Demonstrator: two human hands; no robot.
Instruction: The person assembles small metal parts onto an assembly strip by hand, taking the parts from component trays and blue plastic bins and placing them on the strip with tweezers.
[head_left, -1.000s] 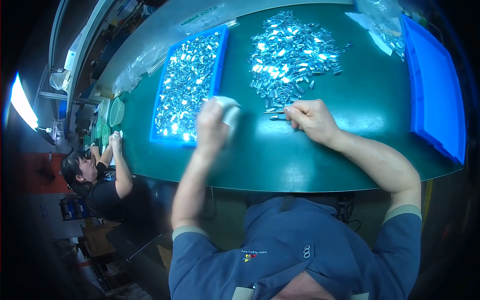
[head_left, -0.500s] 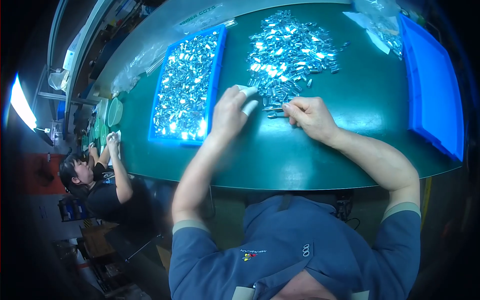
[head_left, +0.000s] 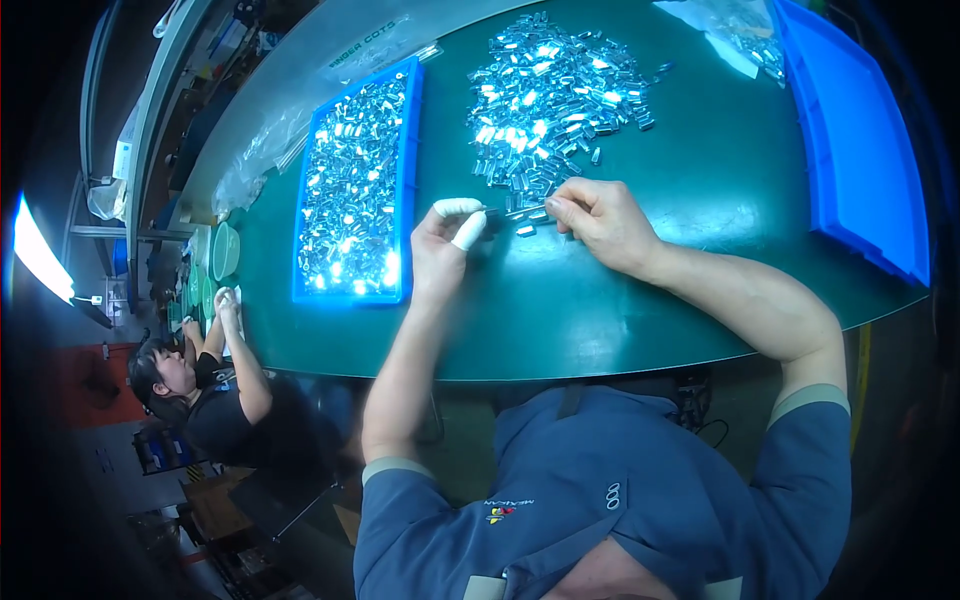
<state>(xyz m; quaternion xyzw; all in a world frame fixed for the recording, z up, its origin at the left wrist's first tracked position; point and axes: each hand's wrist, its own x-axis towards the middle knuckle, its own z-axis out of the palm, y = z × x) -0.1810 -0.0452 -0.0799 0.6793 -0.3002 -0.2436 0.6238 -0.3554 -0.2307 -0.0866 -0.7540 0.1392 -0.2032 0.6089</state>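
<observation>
Lit lamp (head_left: 42,255) far left; metal frame (head_left: 150,100) upper left. Co-worker (head_left: 232,422) in black at left, green bowl (head_left: 226,252) near. Crumpled clear bag (head_left: 243,175) lies near bowl.

From my end I've got a green table (head_left: 600,335): heap of shiny metal pieces (head_left: 560,105) just past the right hand (head_left: 605,228), loaded blue tray (head_left: 408,170) left of the left hand (head_left: 440,250), crumpled clear plastic (head_left: 258,160) beyond that, another blue bin (head_left: 865,150) well right of the right hand.

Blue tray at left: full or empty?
Full-looking: shiny metal pieces crowd the left blue tray from wall to wall; their depth isn't visible.
</observation>
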